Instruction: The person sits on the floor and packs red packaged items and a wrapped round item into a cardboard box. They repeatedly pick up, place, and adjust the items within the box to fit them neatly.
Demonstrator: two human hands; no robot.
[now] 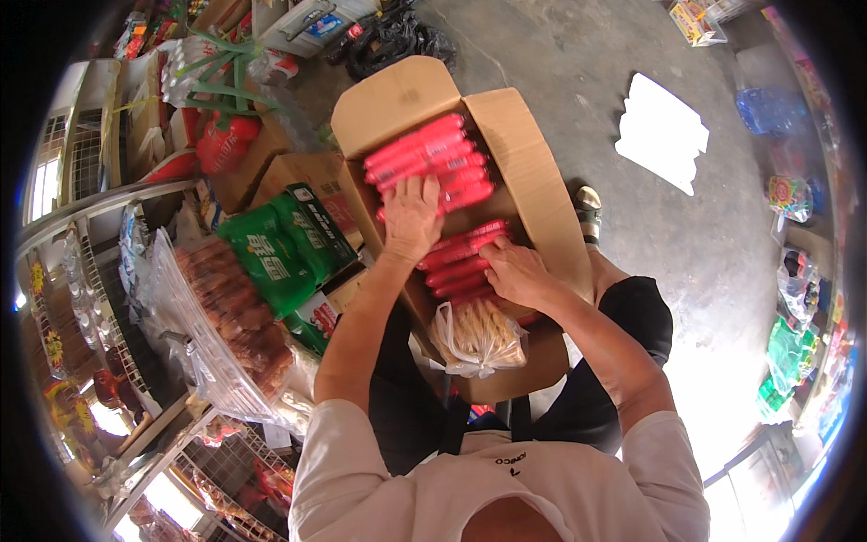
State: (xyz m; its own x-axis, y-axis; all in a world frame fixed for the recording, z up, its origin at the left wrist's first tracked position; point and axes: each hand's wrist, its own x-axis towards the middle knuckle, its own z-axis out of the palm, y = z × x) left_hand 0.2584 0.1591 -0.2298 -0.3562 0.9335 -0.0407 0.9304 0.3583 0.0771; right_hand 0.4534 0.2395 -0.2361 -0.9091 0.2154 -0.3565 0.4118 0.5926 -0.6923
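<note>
An open cardboard box (510,135) sits in front of me, its flaps spread outward. Inside lie two groups of red-wrapped sausages, apparently in plastic film: a far group (429,149) and a near group (456,266). My left hand (411,217) has its fingers bent over the near edge of the far group, gripping it; its thumb is hard to see. At the right end of the near group, my right hand (522,274) closes its fingers on the sausages. A knotted clear bag of pale stick-shaped food (479,334) lies at the box's near end.
Left of the box are a green plastic-wrapped pack (275,244) and a clear-covered tray of brown food (230,312). Wire racks (86,135) stand farther left. A white torn-edged sheet (662,134) lies on the concrete floor at right. Black plastic bags (397,45) sit beyond the box.
</note>
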